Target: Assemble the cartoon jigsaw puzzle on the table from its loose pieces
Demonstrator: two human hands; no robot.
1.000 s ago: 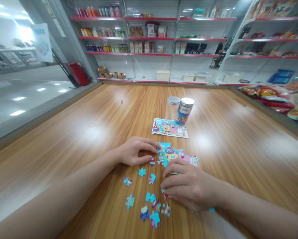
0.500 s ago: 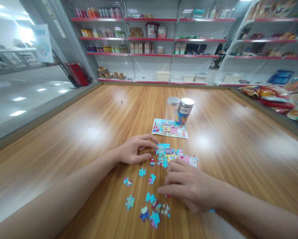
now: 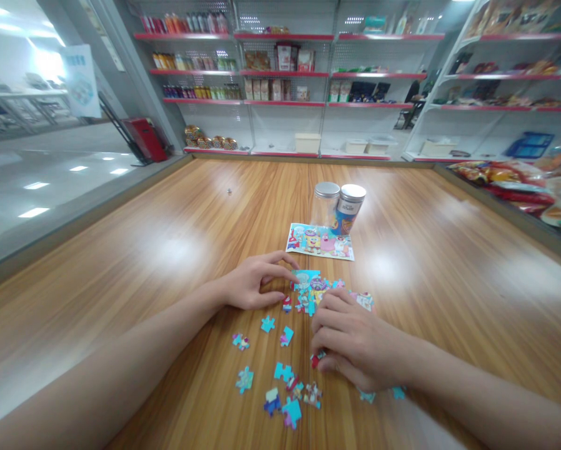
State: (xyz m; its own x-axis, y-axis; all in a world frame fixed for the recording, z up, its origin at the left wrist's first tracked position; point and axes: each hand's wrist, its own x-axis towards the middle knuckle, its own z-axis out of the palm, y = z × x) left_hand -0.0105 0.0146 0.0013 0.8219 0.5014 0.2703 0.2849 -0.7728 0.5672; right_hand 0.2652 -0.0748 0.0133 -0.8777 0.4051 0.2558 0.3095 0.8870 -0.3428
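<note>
1. Jigsaw pieces (image 3: 244, 379), loose, lie at the left of the work on the wooden table (image 3: 121, 262); two sit nearest the left forearm.

2. Left hand (image 3: 257, 282): fingers bent and spread apart from the thumb, the fingertips at the left edge of the joined section, the thumb tip beside a small red-and-blue piece (image 3: 287, 304).

3. Middle loose pieces: a light-blue piece (image 3: 267, 324) and a blue-and-pink piece (image 3: 286, 336) lie apart, above a cluster of mixed colours, some touching or overlapping.

4. Joined section (image 3: 308, 287): a partly assembled cartoon picture, flat between the two hands, its right part partly covered.

5. Picture sheet (image 3: 320, 242), lying beyond the joined section, with a clear jar (image 3: 323, 209) and a blue canister (image 3: 348, 212) standing side by side behind it.

6. Right hand (image 3: 350, 340): thumb and fingertips drawn together on a red piece (image 3: 316, 360), above the table's near half.

7. Light-blue pieces (image 3: 398, 392), partly visible below the right wrist.

8. Snack packets (image 3: 505, 187), heaped beyond the table's right edge.
</note>
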